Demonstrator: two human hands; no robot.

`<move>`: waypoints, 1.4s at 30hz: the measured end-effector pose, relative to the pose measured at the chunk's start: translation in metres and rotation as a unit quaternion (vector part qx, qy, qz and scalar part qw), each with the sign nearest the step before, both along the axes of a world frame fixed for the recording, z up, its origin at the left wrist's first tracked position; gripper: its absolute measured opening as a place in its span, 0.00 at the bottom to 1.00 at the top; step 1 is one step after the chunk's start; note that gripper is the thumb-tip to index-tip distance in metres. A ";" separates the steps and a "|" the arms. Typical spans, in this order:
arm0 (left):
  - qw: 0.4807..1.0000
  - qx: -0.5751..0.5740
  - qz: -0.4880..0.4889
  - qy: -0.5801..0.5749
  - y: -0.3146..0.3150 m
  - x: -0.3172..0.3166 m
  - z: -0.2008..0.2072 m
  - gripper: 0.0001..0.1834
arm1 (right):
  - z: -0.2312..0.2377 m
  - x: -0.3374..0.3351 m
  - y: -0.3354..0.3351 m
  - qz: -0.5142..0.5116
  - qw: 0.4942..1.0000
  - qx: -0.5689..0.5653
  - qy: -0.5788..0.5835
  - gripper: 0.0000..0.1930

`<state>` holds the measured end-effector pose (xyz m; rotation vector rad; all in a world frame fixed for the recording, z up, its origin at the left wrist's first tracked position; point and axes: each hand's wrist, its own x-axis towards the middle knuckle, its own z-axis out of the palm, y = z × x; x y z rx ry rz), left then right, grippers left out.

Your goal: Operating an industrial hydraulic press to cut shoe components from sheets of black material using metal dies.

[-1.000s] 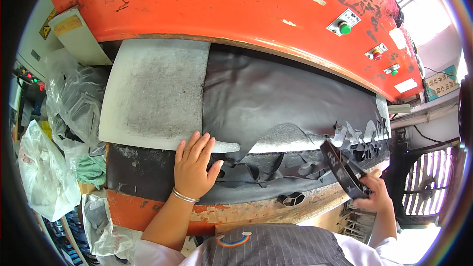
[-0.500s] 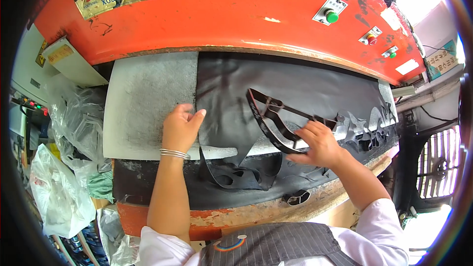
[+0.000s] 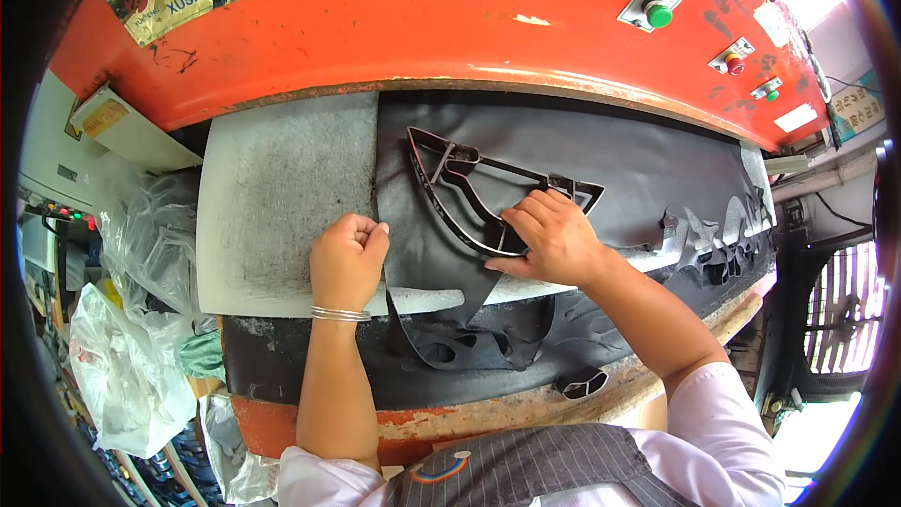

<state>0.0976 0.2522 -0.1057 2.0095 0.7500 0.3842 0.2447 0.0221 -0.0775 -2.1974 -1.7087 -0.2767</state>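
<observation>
A black leather sheet [image 3: 648,164] lies over the right part of a white cutting board [image 3: 272,188]. My left hand [image 3: 347,258] is closed at the sheet's left edge, thumb and fingers pinching it. My right hand [image 3: 552,239] grips the right end of a large dark metal cutting die [image 3: 431,195], an open frame with a curved side and inner braces. The die is over the leather, near its left part; whether it touches all along cannot be seen. Cut-out leather scraps [image 3: 469,347] hang over the board's near edge.
An orange-red press [image 3: 422,38] spans the far side, with green and red buttons on the right. A small metal die [image 3: 582,383] rests at the near table edge. More leather offcuts [image 3: 704,244] are bunched at right. Plastic bags [image 3: 122,366] hang at left.
My right hand has carried the cutting die leftward over the leather. My left hand has gone from open fingers to a closed pinch at the sheet's edge.
</observation>
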 end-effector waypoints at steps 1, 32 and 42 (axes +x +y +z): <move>1.000 -0.001 0.000 0.003 0.000 0.000 0.000 0.09 | -0.001 0.001 0.002 0.001 1.000 0.000 -0.006 0.28; 0.996 -0.007 0.020 -0.083 -0.005 0.002 -0.009 0.08 | -0.034 0.005 -0.042 -0.194 0.969 0.118 0.101 0.27; 0.997 -0.005 0.024 -0.079 -0.005 0.003 -0.012 0.08 | -0.044 -0.004 -0.049 -0.263 0.950 0.093 0.138 0.33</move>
